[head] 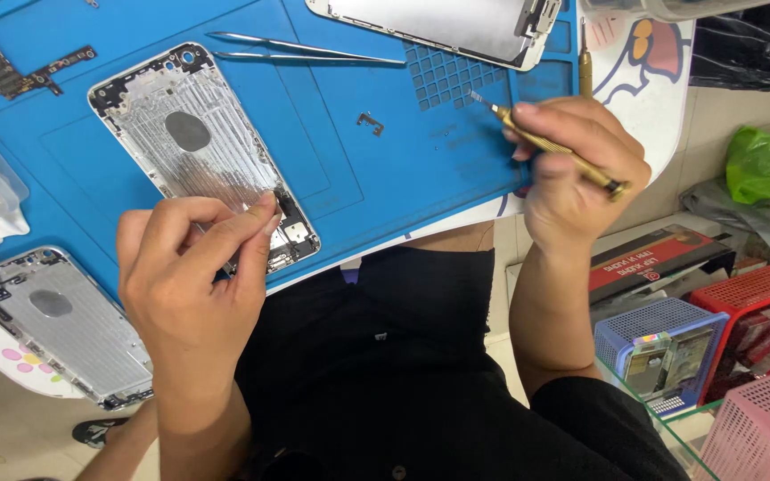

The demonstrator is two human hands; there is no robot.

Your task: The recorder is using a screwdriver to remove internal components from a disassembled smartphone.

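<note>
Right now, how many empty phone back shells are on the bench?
2. One phone shell lies on the blue mat, its lower end under the left hand. A second shell sits at the bench's lower-left edge. More may lie outside the view.

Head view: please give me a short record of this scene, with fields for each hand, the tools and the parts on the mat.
Surface: blue work mat
Left hand: fingertips pinch at the lower end of a silver phone housing
Right hand: holds a brass-coloured screwdriver, tip over the mat's grid of small cells
Tools: tweezers lying on the mat
Other parts: second phone housing at lower left; screen panel at top; small bracket
</note>
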